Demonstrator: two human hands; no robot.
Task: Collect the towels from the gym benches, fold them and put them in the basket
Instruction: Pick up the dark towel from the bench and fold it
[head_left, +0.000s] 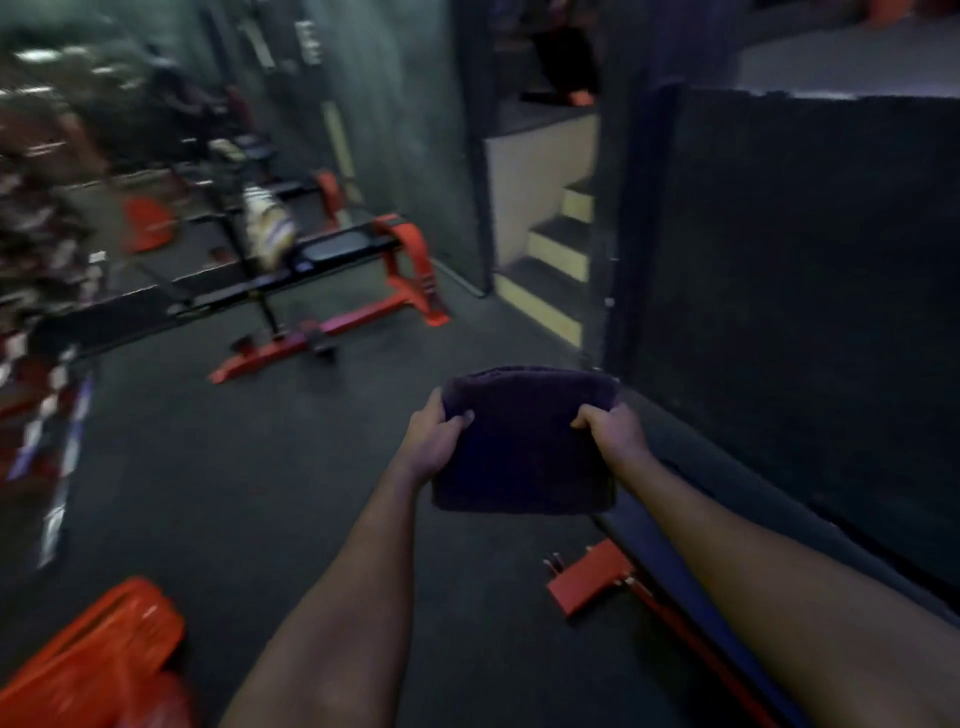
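Two bare arms reach out from the bottom of the view. They hold a dark purple towel (524, 441) up in the air, above the dark gym floor (249, 467). The towel is folded into a thick, neat block.

The left hand (434, 439) grips the left side of the towel. Its thumb lies on top and its fingers are curled under the cloth. The right hand (613, 434) grips the right side the same way, thumb on top and fingers tucked below. Both hands are closed tight on the towel, one at each side.

Just below and to the right of the towel is a long bench with a dark blue pad (670, 540). It runs along a dark wall (805, 286). An orange metal foot (587, 577) sticks out from under this bench onto the floor.

Far off to the left stands another gym bench with a black pad and an orange frame (332, 291). A light, striped towel (267, 223) hangs over a bar near it. That part is blurry, so its shape is hard to make out.

In the bottom left corner is a bright orange basket (98, 660). It is blurry too, and well apart from the towel in the hands.

Behind the towel, a few steps with pale yellow fronts (556, 270) go up beside the wall.
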